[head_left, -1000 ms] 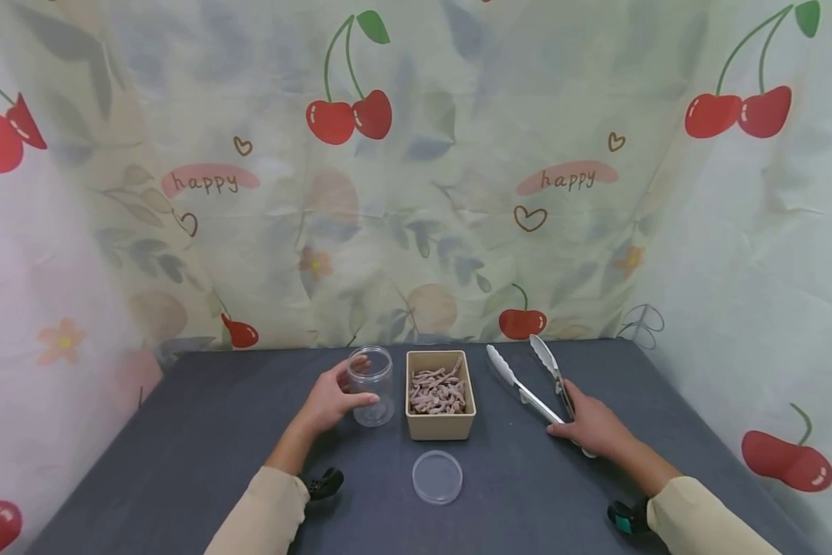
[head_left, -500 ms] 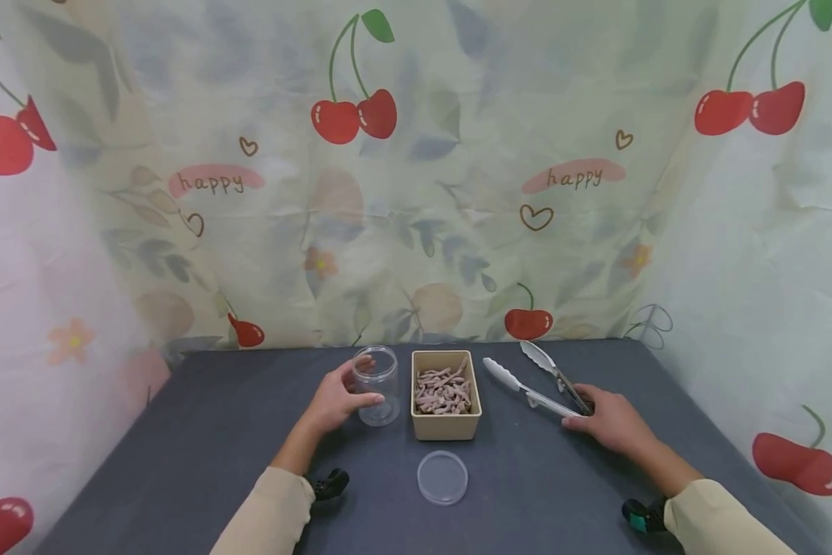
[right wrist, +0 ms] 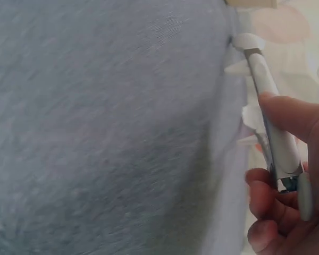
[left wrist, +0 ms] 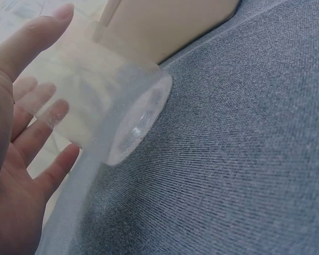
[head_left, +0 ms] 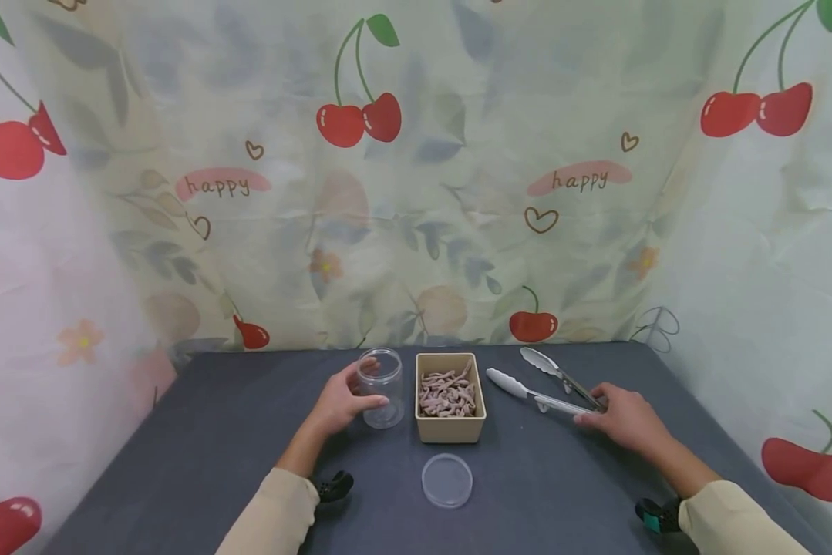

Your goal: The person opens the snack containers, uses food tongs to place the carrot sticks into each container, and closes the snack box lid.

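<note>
My left hand (head_left: 342, 399) holds a clear, lidless jar (head_left: 382, 393) that stands upright on the dark table. The left wrist view shows the thumb along one side of the jar (left wrist: 95, 95) and the fingers behind it. On the right, my right hand (head_left: 627, 415) grips metal tongs (head_left: 557, 402) near their hinged end, thumb on one arm and fingers curled beneath. The tongs' arms are spread, their pale scalloped tips pointing left toward a beige box (head_left: 450, 432). Inside that box lie pinkish-grey, stick-like pieces (head_left: 446, 395). Part of the tongs is hidden by the right hand.
A round translucent lid (head_left: 446, 480) lies flat in front of the box. The dark blue-grey cloth (head_left: 527, 501) covers the table. A curtain (head_left: 416, 193) printed with cherries rises behind and at both sides.
My right hand has moved right, and the tongs have swung so their tips point more to the left. The left hand stays on the jar. The whole head view has shifted slightly.
</note>
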`<state>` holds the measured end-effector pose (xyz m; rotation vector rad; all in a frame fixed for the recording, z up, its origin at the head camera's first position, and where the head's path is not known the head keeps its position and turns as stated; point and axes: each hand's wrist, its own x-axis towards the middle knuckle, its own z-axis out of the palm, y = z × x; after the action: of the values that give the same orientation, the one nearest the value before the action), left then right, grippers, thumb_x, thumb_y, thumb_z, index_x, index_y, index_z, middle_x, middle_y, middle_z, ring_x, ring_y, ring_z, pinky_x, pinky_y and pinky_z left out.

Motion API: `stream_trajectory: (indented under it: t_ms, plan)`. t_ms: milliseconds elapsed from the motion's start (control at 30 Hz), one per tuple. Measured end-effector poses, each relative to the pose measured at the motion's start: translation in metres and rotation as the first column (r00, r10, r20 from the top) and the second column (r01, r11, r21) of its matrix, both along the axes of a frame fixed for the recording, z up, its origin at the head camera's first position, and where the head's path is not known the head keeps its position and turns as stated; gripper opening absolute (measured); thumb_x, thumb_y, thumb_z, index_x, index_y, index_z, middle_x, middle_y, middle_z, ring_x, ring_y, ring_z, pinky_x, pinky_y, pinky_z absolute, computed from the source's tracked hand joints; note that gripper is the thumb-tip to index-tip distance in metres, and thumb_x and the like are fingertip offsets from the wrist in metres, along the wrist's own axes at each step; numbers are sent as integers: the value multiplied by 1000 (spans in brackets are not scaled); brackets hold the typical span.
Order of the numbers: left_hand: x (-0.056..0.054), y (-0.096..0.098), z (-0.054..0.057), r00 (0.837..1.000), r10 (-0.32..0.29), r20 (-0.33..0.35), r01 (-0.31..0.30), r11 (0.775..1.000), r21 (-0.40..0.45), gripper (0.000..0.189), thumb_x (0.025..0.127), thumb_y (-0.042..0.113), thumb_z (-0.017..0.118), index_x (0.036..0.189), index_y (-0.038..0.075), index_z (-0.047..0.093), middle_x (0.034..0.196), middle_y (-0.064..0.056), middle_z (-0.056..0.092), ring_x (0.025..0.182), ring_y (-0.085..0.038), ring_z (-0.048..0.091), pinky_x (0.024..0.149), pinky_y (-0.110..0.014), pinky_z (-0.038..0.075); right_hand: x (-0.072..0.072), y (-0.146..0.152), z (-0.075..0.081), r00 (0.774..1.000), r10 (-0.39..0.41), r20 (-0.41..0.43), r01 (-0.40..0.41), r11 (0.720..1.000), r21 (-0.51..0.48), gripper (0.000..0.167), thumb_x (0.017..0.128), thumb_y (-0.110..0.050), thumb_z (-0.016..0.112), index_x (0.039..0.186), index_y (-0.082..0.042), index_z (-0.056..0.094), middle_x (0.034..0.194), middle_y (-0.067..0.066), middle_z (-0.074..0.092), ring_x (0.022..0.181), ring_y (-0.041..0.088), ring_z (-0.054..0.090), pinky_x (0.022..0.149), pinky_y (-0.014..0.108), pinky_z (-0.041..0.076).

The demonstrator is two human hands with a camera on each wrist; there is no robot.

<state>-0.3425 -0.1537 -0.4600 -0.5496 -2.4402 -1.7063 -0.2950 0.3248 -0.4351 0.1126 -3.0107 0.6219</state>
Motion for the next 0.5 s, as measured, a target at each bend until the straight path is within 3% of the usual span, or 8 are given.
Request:
stream_trajectory:
  t_ms: [233, 500]
  plan:
    - [0, 0, -1, 1000, 3, 12, -3, 1000, 5, 72, 75, 7, 84, 138, 2, 50, 135, -21, 54, 123, -32, 53, 102, -48, 39, -1, -4, 20, 999, 7, 33, -5, 999, -45, 67, 81, -44, 76, 117, 10, 57, 94, 15, 63, 76, 24, 56, 64, 42, 46]
    - [1, 0, 1, 1000, -2, 4, 2, 1000, -3, 75, 75, 10, 85, 139, -3, 48, 135, -21, 54, 124, -33, 52, 103, -49, 37, -1, -7, 42, 999, 24, -35, -27, 996, -82, 55, 84, -31, 75, 116, 11, 60, 97, 20, 64, 76, 25, 58, 64, 41, 47]
